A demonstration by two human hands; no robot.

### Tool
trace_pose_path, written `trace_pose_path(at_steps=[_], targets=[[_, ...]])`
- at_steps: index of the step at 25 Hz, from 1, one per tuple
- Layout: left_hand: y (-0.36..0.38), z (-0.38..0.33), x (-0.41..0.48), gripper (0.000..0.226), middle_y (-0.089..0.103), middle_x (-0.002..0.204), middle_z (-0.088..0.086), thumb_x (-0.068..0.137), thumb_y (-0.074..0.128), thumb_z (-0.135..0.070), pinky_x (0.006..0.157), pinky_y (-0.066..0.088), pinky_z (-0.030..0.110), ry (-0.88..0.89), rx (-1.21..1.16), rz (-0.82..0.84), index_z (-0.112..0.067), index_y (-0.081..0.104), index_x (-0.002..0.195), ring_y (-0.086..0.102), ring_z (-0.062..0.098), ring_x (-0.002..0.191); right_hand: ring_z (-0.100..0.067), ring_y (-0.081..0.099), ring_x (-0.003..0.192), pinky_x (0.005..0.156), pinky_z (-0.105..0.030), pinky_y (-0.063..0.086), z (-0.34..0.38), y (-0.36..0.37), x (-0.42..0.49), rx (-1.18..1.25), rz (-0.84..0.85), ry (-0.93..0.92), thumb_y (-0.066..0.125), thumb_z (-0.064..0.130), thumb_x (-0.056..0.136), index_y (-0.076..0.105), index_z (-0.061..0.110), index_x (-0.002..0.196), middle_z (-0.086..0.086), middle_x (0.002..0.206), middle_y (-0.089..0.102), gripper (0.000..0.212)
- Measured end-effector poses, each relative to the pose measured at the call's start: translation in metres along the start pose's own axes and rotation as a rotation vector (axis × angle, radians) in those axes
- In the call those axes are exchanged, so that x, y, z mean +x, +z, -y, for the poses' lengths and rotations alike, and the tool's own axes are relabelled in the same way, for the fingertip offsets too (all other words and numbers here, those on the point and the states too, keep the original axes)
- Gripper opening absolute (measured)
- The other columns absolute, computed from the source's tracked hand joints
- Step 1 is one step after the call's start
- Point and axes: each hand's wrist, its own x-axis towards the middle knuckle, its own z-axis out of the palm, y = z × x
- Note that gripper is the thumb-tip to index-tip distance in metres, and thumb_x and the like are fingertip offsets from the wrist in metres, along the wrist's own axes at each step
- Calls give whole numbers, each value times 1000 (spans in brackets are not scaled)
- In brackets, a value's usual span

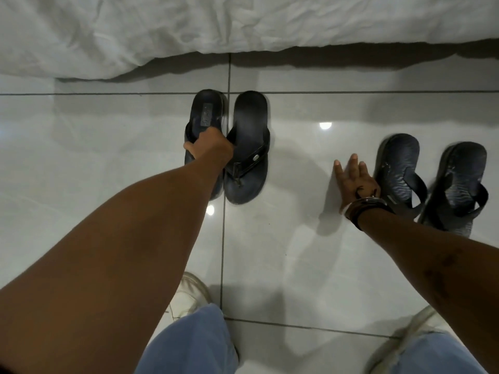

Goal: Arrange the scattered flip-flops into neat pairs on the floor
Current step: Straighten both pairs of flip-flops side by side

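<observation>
On the glossy tiled floor (283,252), just below the white bedsheet (189,28), the left hand (209,147) is clenched around the strap of a dark flip-flop (206,112), which sits just beside its mate (249,147). Well apart to the right, the right hand (356,182), fingers spread flat, presses against the side of a patterned flip-flop (398,168); its partner (459,184) lies close alongside.

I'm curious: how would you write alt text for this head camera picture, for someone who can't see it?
Seen from above, a person's left hand grips one flip-flop of a dark pair on a glossy tiled floor, while the open right hand rests against a second dark pair. White bedding hangs at the top.
</observation>
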Motion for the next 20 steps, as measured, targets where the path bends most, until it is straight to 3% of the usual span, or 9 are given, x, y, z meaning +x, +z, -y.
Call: trace_pose_path(at_steps=[5, 7, 8, 10, 11, 13, 15, 17, 20], targets=[[-21, 5, -8, 29, 61, 93, 10, 87, 64, -34, 108, 27, 48, -100, -8, -13, -12, 62, 106, 58, 33, 106, -31, 2, 151, 122, -44, 13, 24, -14, 0, 161, 35, -44, 36, 22, 98, 4, 26, 155, -9, 164, -12, 65], [-2, -20, -36, 31, 65, 98, 13, 90, 56, -37, 104, 31, 50, 25, 119, -205, -10, 63, 104, 58, 35, 105, -33, 26, 145, 115, -44, 28, 3, -26, -14, 234, -89, -11, 46, 26, 92, 32, 17, 147, -11, 162, 14, 58], [14, -35, -52, 37, 65, 106, 15, 91, 52, -40, 102, 33, 50, 135, 151, -297, -9, 64, 107, 58, 36, 107, -35, 41, 133, 106, -43, 38, -12, -35, -21, 249, -240, 27, 50, 28, 88, 48, 13, 136, -13, 153, 34, 50], [52, -72, -88, 50, 60, 125, 18, 92, 52, -46, 103, 33, 48, 409, 104, -243, -8, 60, 122, 54, 36, 118, -37, 56, 110, 90, -42, 47, -49, -47, -28, 356, -476, 257, 48, 33, 85, 65, 7, 111, -15, 124, 59, 39], [72, -87, -102, 60, 51, 139, 19, 90, 55, -50, 109, 29, 47, 524, 122, -116, -9, 52, 134, 47, 34, 130, -37, 59, 105, 88, -42, 49, -70, -49, -29, 416, -478, 409, 48, 38, 85, 67, 5, 105, -16, 114, 64, 42], [112, -111, -116, 90, 15, 162, 17, 83, 64, -56, 119, 13, 49, 632, 313, 89, -14, 25, 153, 17, 32, 149, -36, 62, 103, 94, -42, 48, -109, -41, -33, 547, -260, 677, 49, 51, 84, 67, 6, 106, -16, 108, 68, 54], [142, -127, -120, 112, -7, 164, 16, 76, 75, -54, 121, 9, 51, 618, 437, 143, -15, 7, 157, 3, 36, 151, -33, 57, 118, 101, -40, 43, -126, -26, -31, 793, -25, 675, 55, 45, 87, 58, 5, 126, -18, 126, 62, 56], [159, -136, -125, 123, -11, 162, 19, 72, 82, -46, 119, 15, 52, 560, 454, 119, -11, 0, 157, 2, 39, 150, -31, 53, 126, 107, -40, 36, -126, -17, -31, 797, -37, 641, 60, 46, 85, 58, 14, 129, -14, 132, 60, 54], [161, -141, -128, 125, -11, 162, 20, 71, 85, -38, 116, 24, 52, 525, 513, 120, -8, -2, 156, 4, 41, 149, -27, 55, 123, 113, -43, 22, -121, -12, -31, 612, -167, 595, 57, 50, 81, 66, 29, 104, -4, 118, 68, 32]])
